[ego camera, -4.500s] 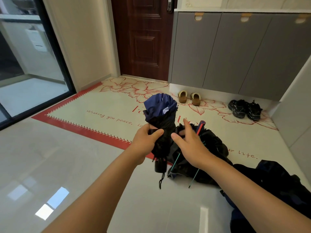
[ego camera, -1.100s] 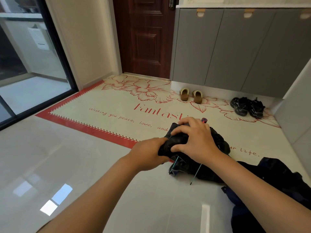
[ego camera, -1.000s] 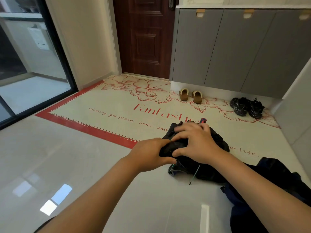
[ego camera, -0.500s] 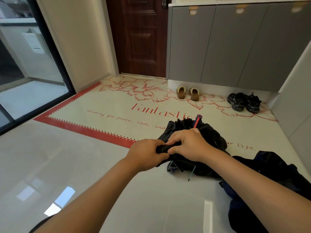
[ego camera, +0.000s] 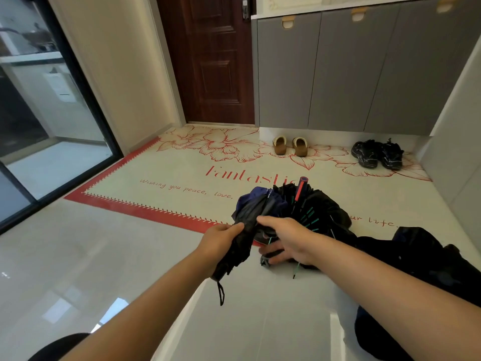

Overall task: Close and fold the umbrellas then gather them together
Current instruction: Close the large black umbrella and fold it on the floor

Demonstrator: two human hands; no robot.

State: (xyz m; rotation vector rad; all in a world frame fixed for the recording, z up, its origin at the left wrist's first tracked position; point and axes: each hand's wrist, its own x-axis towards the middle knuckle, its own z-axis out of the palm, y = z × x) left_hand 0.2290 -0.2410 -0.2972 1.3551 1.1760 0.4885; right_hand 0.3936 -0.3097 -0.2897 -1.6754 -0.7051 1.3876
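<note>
L grip [ego camera: 221, 238] fisted round umbrella [ego camera: 251, 211].

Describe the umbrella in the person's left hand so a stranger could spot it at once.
At the near edge of the red-flowered floor mat, the left hand grips a folded umbrella held tilted, its wrist strap dangling. Unlike the black umbrella lying behind it with a red handle and green rib tips, it shows navy-blue cloth at its top.

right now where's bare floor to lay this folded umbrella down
Bare grey tile lies left of the left hand, up to the red border; the mat is bare from there to the slippers. Crowded on the right: the black umbrella and the dark heap.
</note>
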